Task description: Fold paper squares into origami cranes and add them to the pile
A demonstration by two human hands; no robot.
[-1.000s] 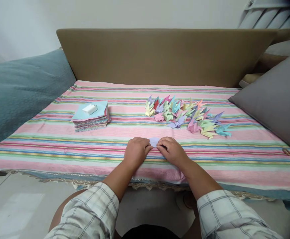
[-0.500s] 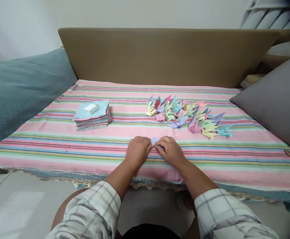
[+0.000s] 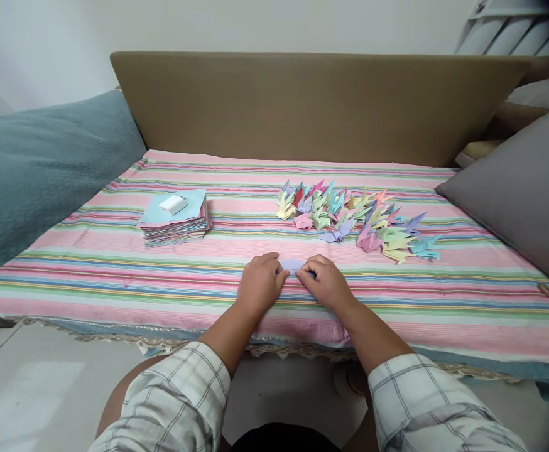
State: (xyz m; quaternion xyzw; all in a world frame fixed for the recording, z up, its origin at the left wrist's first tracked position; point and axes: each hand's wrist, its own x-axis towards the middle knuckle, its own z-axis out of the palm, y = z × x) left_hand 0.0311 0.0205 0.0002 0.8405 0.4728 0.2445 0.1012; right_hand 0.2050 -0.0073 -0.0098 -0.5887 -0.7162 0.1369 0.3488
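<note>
A small sheet of lavender origami paper (image 3: 292,264) lies low over the striped cloth, held between my two hands. My left hand (image 3: 261,280) is closed on its left side, thumb pointing inward along the near edge. On the other side my right hand (image 3: 325,282) pinches the paper between thumb and curled fingers. Both hands cover the paper's ends, so its folds are largely hidden. Beyond them sit several folded paper cranes (image 3: 335,210) in many pastel colours. Left of my hands stands a stack of square paper (image 3: 175,229) with a white charger plug (image 3: 173,204) on top.
The striped cloth (image 3: 90,270) covers the seat, with a brown backrest (image 3: 303,107) behind. A teal cushion (image 3: 48,169) leans at the left, a grey pillow (image 3: 519,182) at the right. A small brown object (image 3: 548,290) lies near the right edge.
My thumbs have moved slightly apart, and more of the lavender paper shows between my hands. The cranes and the paper stack have stayed put.
</note>
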